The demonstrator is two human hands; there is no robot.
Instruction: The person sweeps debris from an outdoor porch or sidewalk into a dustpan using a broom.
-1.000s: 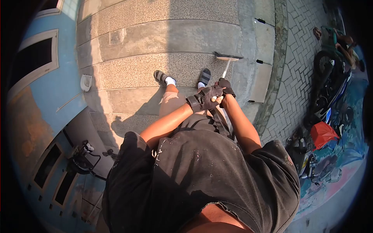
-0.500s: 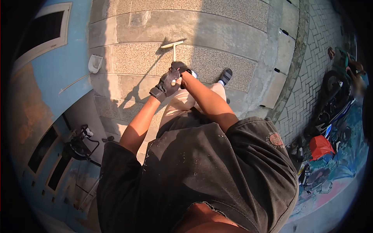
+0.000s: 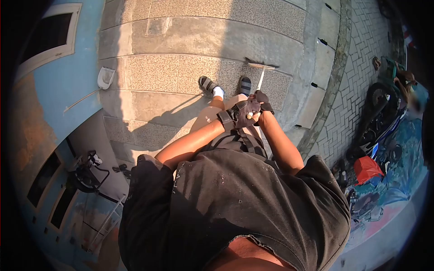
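Note:
With both hands in dark gloves, I hold a long-handled push broom [image 3: 260,81] in front of my legs. Its handle points forward and down, and the wide, flat head lies on the paving just beyond my right foot. My left hand [image 3: 240,112] is closed round the handle near its top end, which pokes out toward me. Just ahead of it, my right hand [image 3: 261,102] grips the handle too. The fingers partly hide each other. Dark bristles show under the head.
A white dustpan [image 3: 106,77] with a long stick stands by the blue wall [image 3: 86,45] on the left. Past the kerb at right are a motorcycle [image 3: 379,108], a red bag [image 3: 368,169] and another person [image 3: 409,81]. A wheeled black object [image 3: 86,174] sits at lower left.
Both hands and the push broom have swung to the right, the head moving from sunlit paving into shade. My left foot now shows in sunlight, apart from the right one.

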